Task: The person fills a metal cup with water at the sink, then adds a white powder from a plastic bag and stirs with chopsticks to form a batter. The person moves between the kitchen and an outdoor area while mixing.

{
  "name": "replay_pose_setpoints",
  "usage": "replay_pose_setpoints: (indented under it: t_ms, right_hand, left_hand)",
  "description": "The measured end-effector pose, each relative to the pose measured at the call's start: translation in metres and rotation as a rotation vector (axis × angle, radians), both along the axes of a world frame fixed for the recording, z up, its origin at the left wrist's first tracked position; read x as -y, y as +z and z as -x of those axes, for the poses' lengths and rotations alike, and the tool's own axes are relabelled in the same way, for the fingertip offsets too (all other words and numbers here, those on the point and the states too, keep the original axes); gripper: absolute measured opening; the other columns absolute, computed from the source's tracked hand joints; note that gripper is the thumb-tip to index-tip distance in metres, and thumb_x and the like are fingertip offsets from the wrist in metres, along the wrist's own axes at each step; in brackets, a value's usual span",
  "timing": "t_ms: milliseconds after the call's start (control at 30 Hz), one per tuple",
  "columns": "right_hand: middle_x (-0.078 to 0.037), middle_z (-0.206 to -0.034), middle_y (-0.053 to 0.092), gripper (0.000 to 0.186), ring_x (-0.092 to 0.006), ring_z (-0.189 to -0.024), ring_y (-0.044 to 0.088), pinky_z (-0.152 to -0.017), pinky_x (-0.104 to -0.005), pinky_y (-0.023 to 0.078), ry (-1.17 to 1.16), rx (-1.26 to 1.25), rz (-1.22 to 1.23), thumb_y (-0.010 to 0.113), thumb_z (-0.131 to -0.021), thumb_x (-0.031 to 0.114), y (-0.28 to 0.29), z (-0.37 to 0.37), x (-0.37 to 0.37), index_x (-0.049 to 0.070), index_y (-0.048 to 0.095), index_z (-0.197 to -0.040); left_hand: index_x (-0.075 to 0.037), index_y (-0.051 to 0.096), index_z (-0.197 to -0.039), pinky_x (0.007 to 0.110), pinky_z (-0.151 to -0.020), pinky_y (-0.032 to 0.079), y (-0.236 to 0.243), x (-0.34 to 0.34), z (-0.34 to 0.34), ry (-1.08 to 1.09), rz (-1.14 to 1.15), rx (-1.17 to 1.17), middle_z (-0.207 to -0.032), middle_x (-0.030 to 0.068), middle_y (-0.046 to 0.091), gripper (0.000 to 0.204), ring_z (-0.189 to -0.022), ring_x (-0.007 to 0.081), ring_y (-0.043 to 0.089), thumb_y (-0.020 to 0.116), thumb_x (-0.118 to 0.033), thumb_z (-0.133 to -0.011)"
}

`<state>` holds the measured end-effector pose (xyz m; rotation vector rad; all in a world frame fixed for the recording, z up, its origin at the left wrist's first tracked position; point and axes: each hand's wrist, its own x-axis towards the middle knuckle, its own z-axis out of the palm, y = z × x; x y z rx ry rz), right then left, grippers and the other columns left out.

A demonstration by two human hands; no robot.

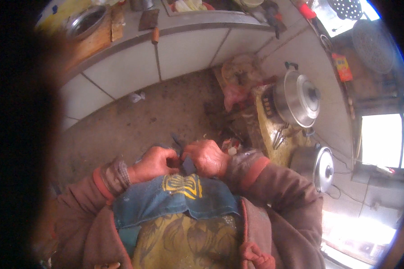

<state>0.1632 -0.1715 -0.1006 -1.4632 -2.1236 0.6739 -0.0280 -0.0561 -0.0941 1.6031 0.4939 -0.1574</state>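
Observation:
My two hands are close together above my lap. My left hand has its fingers bent and pinched in, and what they hold, if anything, is hidden. Curled in a grip beside it, my right hand is closed around a dark flat tool, whose squarish end shows below the fingers. A thin dark piece sticks out beyond the knuckles; I cannot tell whether it belongs to the same tool. Under both hands lies a blue denim apron with a yellow patch.
A steel pot stands on a cooker at the right, with a second lidded pot nearer me. Across the floor runs a tiled counter, holding a cleaver, a cutting board and a metal basin.

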Motion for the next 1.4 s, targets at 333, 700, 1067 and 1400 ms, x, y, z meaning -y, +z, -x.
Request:
replay_pose_setpoints:
  t_ms: [333, 700, 1067, 1400]
  right_hand:
    - [-0.018, -0.084, 0.065, 0.029, -0.0395, -0.081, 0.063, -0.066, -0.0441, 0.05, -0.001, -0.041, 0.343, 0.072, -0.068, 0.024, 0.016, 0.004, -0.005, 0.007, 0.064, -0.091]
    - [-0.021, -0.086, 0.065, 0.016, -0.039, -0.079, 0.064, -0.069, -0.0462, 0.05, -0.137, -0.25, 0.702, 0.065, -0.067, 0.017, -0.019, 0.007, 0.008, 0.005, 0.067, -0.078]
    - [-0.017, -0.08, 0.065, 0.018, -0.035, -0.074, 0.064, -0.065, -0.0418, 0.05, -0.097, -0.177, 0.327, 0.066, -0.074, 0.02, 0.018, 0.013, 0.012, 0.009, 0.068, -0.088]
    - [-0.014, -0.083, 0.067, 0.02, -0.0327, -0.079, 0.066, -0.069, -0.0421, 0.051, -0.303, -0.391, 0.719, 0.066, -0.069, 0.019, -0.001, 0.014, 0.011, 0.006, 0.07, -0.084]
  left_hand:
    - [0.001, 0.067, -0.093, 0.033, -0.071, 0.051, -0.009, 0.004, -0.001, -0.004, 0.049, 0.128, -0.084, 0.014, 0.07, 0.034, -0.078, 0.0176, 0.066, 0.079, -0.02, -0.069]
    - [0.0, 0.067, -0.084, 0.03, -0.066, 0.051, 0.014, -0.003, -0.01, -0.239, -0.053, 0.044, -0.078, 0.0089, 0.067, 0.021, -0.073, 0.0089, 0.059, 0.077, -0.014, -0.073]
    - [0.0, 0.064, -0.08, 0.027, -0.062, 0.048, 0.004, -0.005, 0.0, -0.198, -0.042, 0.074, -0.075, 0.0048, 0.062, 0.014, -0.073, 0.0077, 0.056, 0.075, -0.008, -0.076]
    - [-0.001, 0.064, -0.079, 0.027, -0.059, 0.047, 0.008, -0.008, 0.005, -0.193, 0.03, 0.134, -0.073, 0.0034, 0.061, 0.012, -0.068, 0.0085, 0.055, 0.074, -0.006, -0.075]
